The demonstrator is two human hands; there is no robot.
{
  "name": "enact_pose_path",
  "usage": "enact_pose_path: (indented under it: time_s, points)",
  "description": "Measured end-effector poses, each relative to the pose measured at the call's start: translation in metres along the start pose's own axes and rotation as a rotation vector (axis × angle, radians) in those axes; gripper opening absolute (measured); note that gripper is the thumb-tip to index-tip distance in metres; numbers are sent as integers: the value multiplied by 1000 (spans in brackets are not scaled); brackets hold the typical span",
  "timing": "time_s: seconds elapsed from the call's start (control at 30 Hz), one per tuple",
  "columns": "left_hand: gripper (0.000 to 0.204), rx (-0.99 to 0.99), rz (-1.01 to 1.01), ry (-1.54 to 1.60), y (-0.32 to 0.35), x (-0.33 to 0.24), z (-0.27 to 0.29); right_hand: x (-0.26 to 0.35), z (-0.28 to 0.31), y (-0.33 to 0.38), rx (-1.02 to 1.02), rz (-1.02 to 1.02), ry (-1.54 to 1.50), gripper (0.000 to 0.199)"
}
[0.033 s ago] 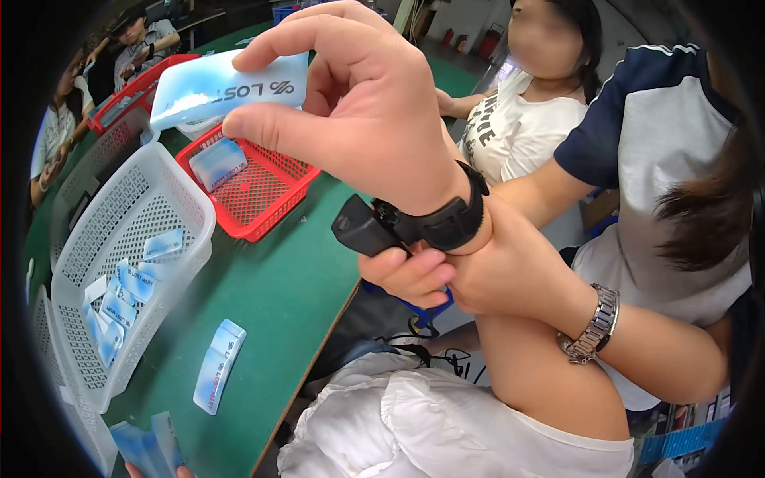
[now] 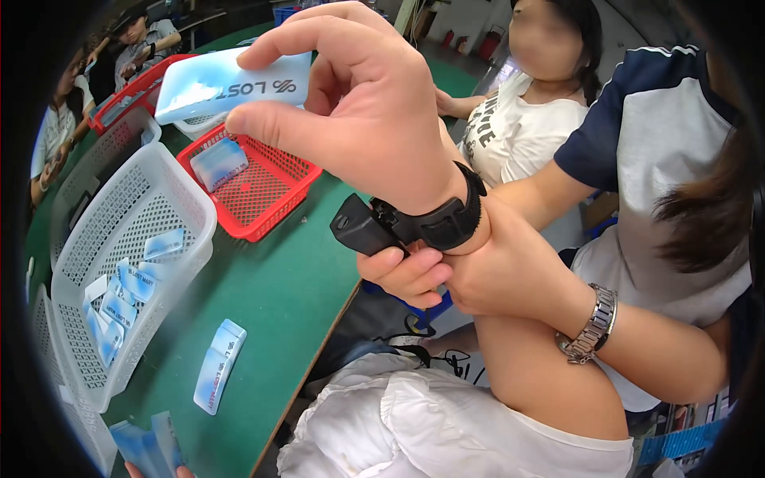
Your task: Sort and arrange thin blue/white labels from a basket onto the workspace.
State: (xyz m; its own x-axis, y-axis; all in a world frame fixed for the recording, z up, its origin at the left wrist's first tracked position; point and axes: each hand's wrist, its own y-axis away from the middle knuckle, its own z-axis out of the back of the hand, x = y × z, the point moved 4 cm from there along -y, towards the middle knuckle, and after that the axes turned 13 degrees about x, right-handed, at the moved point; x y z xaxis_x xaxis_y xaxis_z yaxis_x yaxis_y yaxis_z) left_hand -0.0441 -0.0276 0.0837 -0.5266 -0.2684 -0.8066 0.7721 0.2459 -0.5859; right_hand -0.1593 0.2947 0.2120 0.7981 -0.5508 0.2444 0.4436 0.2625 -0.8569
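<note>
My right hand (image 2: 351,103) is raised and pinches a glossy light-blue card (image 2: 235,84) by its edges, thumb below and index finger above. A black strap (image 2: 450,223) circles that wrist, with a black device (image 2: 362,227) attached. A co-worker's hand (image 2: 486,271) with a metal watch grips the wrist and device. At the lower left, my left hand (image 2: 185,472) shows only fingertips, around several blue cards (image 2: 147,444). Between the hands, overlapping blue cards (image 2: 217,368) lie on the green table (image 2: 267,295).
A white mesh basket (image 2: 203,211) with several blue cards stands on the left. Beyond it, a red basket (image 2: 275,215) holds more cards. Two co-workers are close on the right, one in a navy-sleeved shirt (image 2: 661,151). The table edge (image 2: 323,338) runs diagonally below my right hand.
The card in my right hand has shifted very slightly to the right and up. The co-worker's grip on my wrist looks the same.
</note>
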Motion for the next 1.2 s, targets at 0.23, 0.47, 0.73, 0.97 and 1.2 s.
enact_pose_path:
  time_s: [0.23,0.47,0.73,0.97,1.2]
  points:
    - [64,7,31,18,18,20,32,14,6,-3,96,-196,6,49]
    - [63,-25,62,1,18,26,34,-39,-6,15,-56,-249,-116,32]
    - [62,-42,66,-42,14,22,25,-71,-32,45,-269,-360,-295,29]
    - [67,-89,207,65,17,35,62,-1,-92,47,-20,-673,-614,29]
    - [66,-198,143,390,-21,18,76,124,-70,85,1203,-1078,-933,27]
